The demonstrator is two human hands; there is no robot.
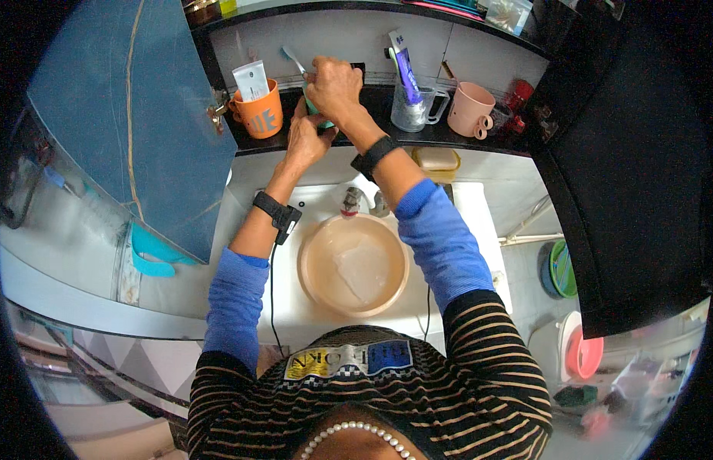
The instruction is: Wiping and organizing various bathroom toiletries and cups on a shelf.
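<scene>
Both my hands are at a green cup [312,107] on the black shelf, beside an orange mug [264,113] that holds a white tube [251,80]. My left hand [308,138] is round the cup's lower part. My right hand [335,87] is over its top, fingers bent, at the handle of a toothbrush [294,59]; its grip is partly hidden. Farther right stand a clear plastic mug [412,114] with a purple toothpaste tube [409,75] in it and a pink mug [470,106] with a brush in it.
Below the shelf, a beige basin [354,265] with some water sits in the white sink [287,299] under a faucet [351,201]. A soap dish [437,163] is under the shelf's edge. Open cabinet doors flank me, blue [178,115] at left and black [638,172] at right.
</scene>
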